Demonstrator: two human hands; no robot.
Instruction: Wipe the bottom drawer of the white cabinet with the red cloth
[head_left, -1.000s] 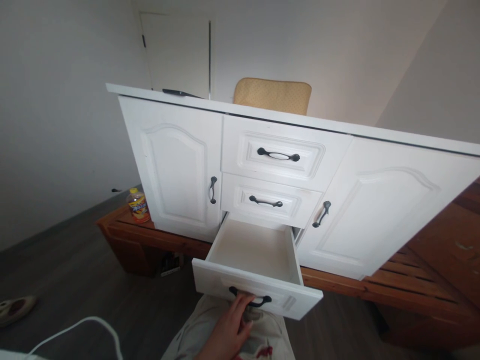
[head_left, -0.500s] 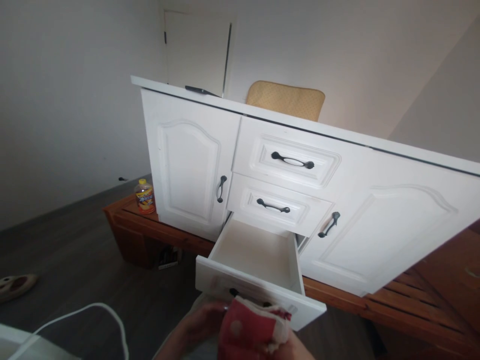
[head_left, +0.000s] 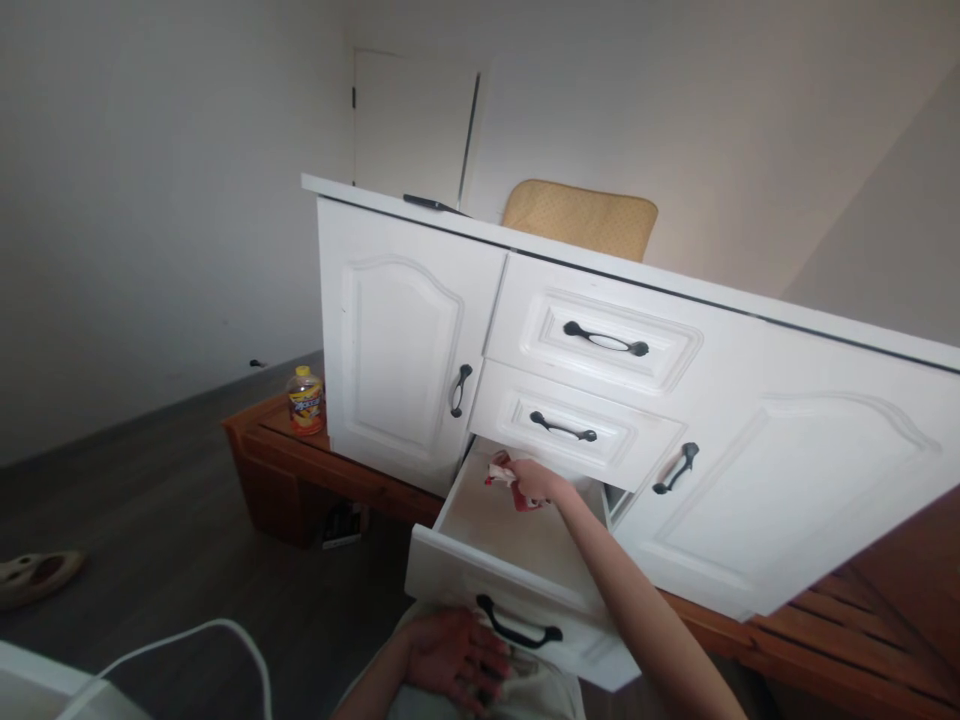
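The bottom drawer [head_left: 517,570] of a white cabinet [head_left: 405,340] is pulled out toward me. My right hand [head_left: 534,480] reaches inside it, near the back, with its fingers closed around a red-and-white cloth [head_left: 531,500]. Part of the cloth sticks out left of the fingers. Below the drawer front, my left hand [head_left: 457,655] lies palm up over my lap with its fingers spread. It is close to the drawer's black handle [head_left: 517,625] and holds nothing.
The cabinet stands on a reddish wooden base [head_left: 300,455]. A bottle with a yellow cap [head_left: 306,402] is at its left. A dark flat object [head_left: 431,204] lies on top, and a tan chair back [head_left: 581,215] shows behind. A white cable [head_left: 217,625] curves at lower left.
My right hand has carried the cloth from in front of the drawer to inside it. My left hand, earlier beside the cloth, is now apart and spread. The view has shifted slightly.
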